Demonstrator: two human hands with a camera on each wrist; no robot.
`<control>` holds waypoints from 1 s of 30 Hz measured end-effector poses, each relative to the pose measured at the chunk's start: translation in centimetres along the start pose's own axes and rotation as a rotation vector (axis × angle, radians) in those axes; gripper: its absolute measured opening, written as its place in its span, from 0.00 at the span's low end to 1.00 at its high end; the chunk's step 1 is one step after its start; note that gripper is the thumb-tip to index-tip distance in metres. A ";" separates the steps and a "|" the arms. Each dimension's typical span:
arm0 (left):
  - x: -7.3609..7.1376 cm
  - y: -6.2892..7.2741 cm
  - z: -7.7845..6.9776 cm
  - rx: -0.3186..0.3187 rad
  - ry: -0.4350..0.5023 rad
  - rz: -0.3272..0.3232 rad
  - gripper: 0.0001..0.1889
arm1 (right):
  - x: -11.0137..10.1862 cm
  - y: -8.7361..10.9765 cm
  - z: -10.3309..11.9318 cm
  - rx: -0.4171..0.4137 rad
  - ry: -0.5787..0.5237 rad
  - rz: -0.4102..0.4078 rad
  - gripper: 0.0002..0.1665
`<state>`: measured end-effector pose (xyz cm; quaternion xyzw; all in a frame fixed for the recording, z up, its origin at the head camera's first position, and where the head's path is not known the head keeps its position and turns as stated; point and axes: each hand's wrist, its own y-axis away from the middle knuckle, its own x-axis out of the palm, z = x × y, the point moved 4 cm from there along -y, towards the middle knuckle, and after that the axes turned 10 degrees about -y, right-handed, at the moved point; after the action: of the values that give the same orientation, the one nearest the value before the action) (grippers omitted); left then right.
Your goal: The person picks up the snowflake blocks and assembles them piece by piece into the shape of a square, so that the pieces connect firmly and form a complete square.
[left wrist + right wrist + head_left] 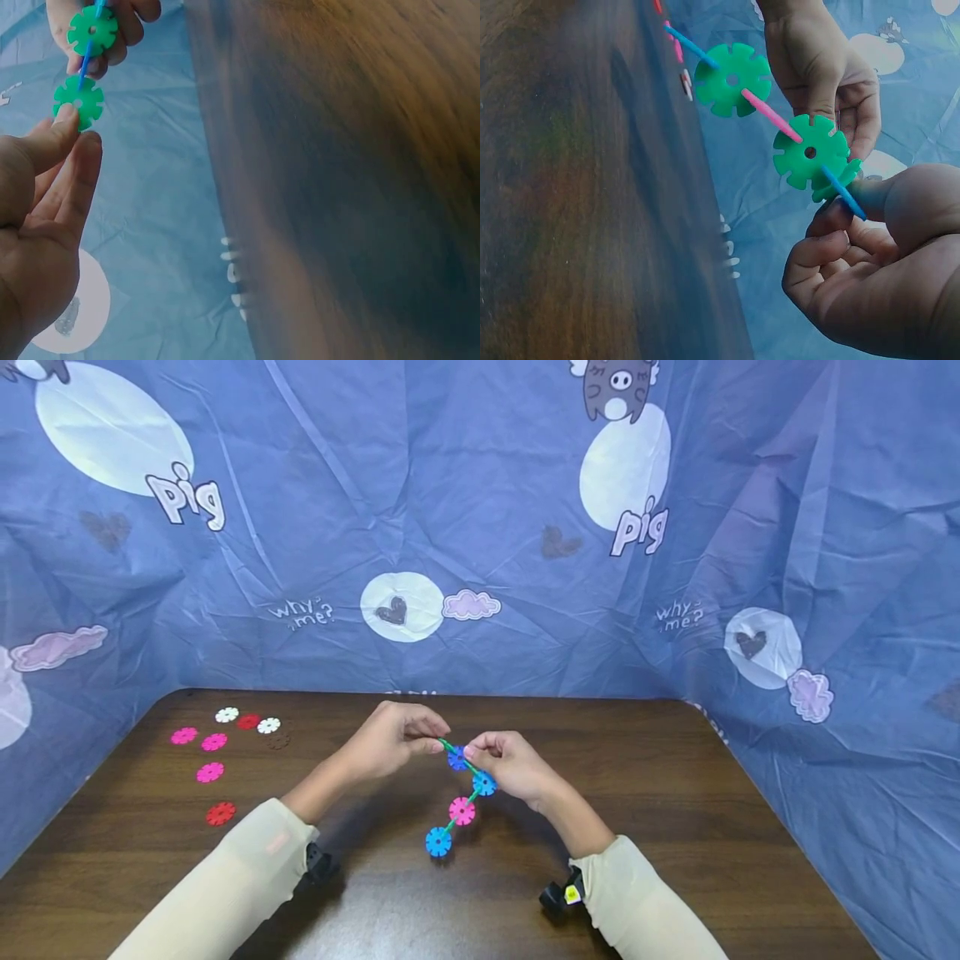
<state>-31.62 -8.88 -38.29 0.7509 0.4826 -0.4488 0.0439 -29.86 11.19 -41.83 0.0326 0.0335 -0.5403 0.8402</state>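
Observation:
Notched plastic snowflake discs are joined into a hanging chain; a pink disc [462,811] and a blue disc [438,842] show in its lower part. Green discs seen edge-on in the head view link the blue and pink ones. My left hand [393,739] pinches the green disc [78,103] at the chain's upper end between thumb and fingertips. Close by, my right hand [513,768] pinches the chain between a dark blue disc [457,758] and a light blue disc [484,783]. Its fingertips partly hide the piece they grip, in the right wrist view.
Loose discs lie on the brown wooden table [675,827] at the left: several pink [210,772], red [221,813] and white [227,715] ones, and a brown disc [279,741] hard to see against the wood. A blue printed cloth [480,527] hangs around the table.

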 end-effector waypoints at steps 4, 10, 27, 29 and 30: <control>-0.9 0.5 0.6 -0.016 -0.026 -0.023 0.09 | 0.0 0.0 0.0 -0.005 0.016 -0.021 0.12; -2.5 2.0 1.7 -0.037 -0.108 -0.026 0.07 | 0.0 0.0 0.0 -0.009 0.021 -0.049 0.13; -8.9 11.4 8.4 -0.192 -0.287 0.082 0.07 | -0.4 -0.2 -0.2 0.006 -0.011 -0.098 0.13; -9.7 12.6 9.0 -0.208 -0.293 0.103 0.08 | -0.4 -0.2 -0.3 0.008 -0.010 -0.100 0.13; -10.1 13.2 9.2 -0.214 -0.295 0.114 0.09 | -0.4 -0.2 -0.3 0.008 -0.009 -0.101 0.13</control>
<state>-28.73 -27.37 -41.38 0.6941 0.4726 -0.4967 0.2192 -30.24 11.54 -42.12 0.0317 0.0293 -0.5823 0.8118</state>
